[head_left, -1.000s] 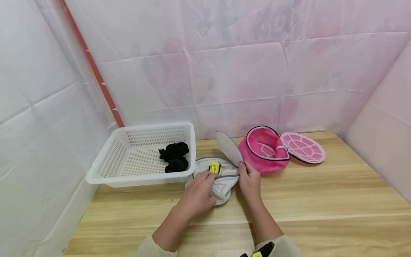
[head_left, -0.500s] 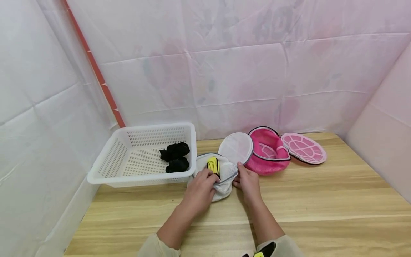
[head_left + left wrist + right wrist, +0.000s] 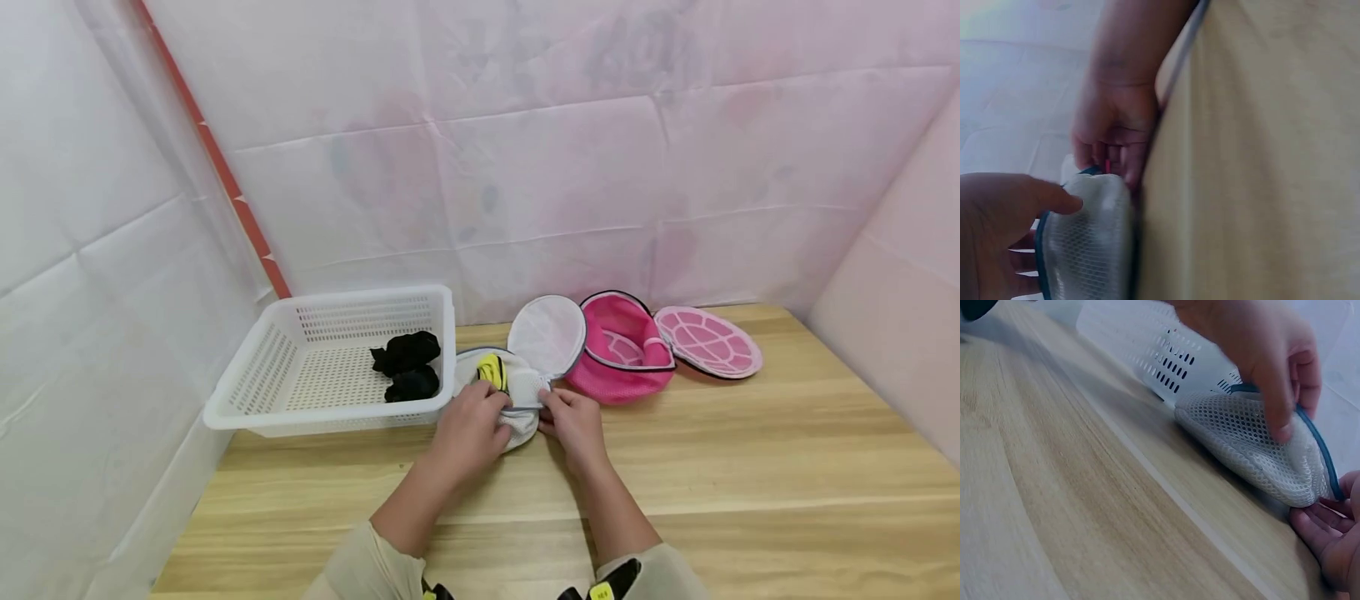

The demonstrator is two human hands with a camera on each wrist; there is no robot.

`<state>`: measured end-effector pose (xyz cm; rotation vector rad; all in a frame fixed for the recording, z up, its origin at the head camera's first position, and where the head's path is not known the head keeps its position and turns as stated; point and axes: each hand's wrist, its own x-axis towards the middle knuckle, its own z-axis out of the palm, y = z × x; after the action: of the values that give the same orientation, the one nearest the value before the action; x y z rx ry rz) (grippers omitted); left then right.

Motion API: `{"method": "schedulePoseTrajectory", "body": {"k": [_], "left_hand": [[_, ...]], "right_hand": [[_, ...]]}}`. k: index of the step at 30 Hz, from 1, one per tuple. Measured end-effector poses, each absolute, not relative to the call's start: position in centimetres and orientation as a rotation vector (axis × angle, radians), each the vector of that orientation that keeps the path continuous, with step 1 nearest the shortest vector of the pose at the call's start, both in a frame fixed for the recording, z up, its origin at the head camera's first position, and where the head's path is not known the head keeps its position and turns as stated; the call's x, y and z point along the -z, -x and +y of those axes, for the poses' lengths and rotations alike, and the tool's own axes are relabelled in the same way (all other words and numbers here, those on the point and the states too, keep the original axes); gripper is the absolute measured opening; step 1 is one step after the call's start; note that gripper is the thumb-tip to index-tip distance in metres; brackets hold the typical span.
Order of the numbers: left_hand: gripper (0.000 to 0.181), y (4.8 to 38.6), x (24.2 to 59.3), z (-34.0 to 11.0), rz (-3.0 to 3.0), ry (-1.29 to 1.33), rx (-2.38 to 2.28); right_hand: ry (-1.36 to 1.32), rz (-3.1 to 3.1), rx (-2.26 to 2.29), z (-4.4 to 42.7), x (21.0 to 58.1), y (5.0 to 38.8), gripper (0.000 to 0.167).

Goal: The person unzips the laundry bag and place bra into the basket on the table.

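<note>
A white mesh laundry bag (image 3: 519, 427) with grey-blue trim lies unzipped on the table. Its round lid (image 3: 547, 335) is folded back against the pink bag. A bunched yellow and black cloth (image 3: 492, 369) sits in the bag's mouth. My left hand (image 3: 467, 427) grips the near rim, its thumb outside on the mesh (image 3: 1235, 428) in the right wrist view and its fingers over the edge. At the right end, by the lid's joint, my right hand (image 3: 579, 427) pinches the rim. Its fingertips are partly hidden behind the bag in the left wrist view.
Left of the bag stands a white perforated basket (image 3: 330, 412) holding two black cloth bundles (image 3: 408, 353). A pink mesh bag (image 3: 618, 387) stands open behind my right hand, its round lid (image 3: 708, 342) spread to the right. A sheet-covered wall (image 3: 540, 183) rises behind the table.
The white lid has swung from nearly edge-on to lying back, face showing. My right hand has slid slightly left along the rim. The left hand keeps its hold on the near rim.
</note>
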<state>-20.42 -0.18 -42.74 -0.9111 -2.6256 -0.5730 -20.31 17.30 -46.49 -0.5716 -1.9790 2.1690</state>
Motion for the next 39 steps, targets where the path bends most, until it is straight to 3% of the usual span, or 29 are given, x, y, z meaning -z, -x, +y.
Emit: {"method": "schedulePoseTrajectory", "body": {"k": [4, 10, 14, 23, 25, 30, 32, 39], "left_hand": [[0.032, 21.1, 40.4, 0.3, -2.723, 0.879, 0.677], [0.026, 22.9, 38.2, 1.9, -2.765, 0.776, 0.632], [0.011, 24.2, 38.1, 2.6, -2.888, 0.695, 0.507], [0.018, 25.5, 39.2, 3.6, -3.114, 0.533, 0.449], [0.025, 25.4, 39.4, 3.8, -3.142, 0.520, 0.449], [0.078, 25.3, 40.2, 3.9, -3.225, 0.440, 0.519], [0.091, 25.3, 40.5, 4.0, -3.246, 0.402, 0.565], [0.078, 25.8, 41.7, 4.3, -3.220, 0.377, 0.664]], "right_hand": [[0.558, -1.954, -2.185, 17.3, 46.5, 20.4, 0.032], [0.552, -1.955, -2.181, 17.3, 46.5, 20.2, 0.031], [0.588, -1.949, -2.190, 17.4, 46.5, 20.1, 0.026], [0.557, -1.841, -2.358, 17.9, 46.6, 20.2, 0.017], [0.533, -1.803, -2.389, 18.0, 46.6, 20.2, 0.015], [0.522, -1.769, -2.410, 18.0, 46.6, 20.2, 0.012], [0.520, -1.769, -2.407, 18.0, 46.6, 20.2, 0.012], [0.534, -1.770, -2.391, 18.0, 46.5, 20.1, 0.012]]}}
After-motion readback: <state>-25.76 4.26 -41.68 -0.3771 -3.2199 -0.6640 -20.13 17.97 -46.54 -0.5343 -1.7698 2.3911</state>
